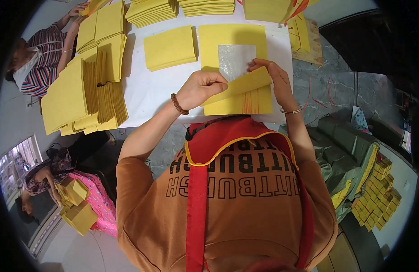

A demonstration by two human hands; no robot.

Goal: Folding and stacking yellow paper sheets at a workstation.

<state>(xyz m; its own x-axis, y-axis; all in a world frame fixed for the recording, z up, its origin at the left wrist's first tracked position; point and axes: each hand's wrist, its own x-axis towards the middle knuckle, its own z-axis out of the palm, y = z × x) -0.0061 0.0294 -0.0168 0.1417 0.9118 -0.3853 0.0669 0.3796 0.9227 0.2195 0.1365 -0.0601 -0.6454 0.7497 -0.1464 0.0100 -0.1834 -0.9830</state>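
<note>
On a white-covered table lies a stack of yellow paper sheets (264,38), the top one bearing a silver rectangle (236,56) in its middle. One yellow paper sheet (248,84) is lifted along its edge and curls over the lower part of the silver patch. My left hand (201,88) pinches its left end between thumb and fingers. At the right end my right hand (278,79) grips the same sheet, some fingers behind it. Reddish streaks (257,102) show on the paper below the curl.
A smaller yellow stack (171,47) lies left of my work, with tall folded piles (73,93) along the table's left edge. Two people sit at left, each handling yellow paper. Yellow bundles (377,195) are heaped at lower right beside a dark green sofa (343,138).
</note>
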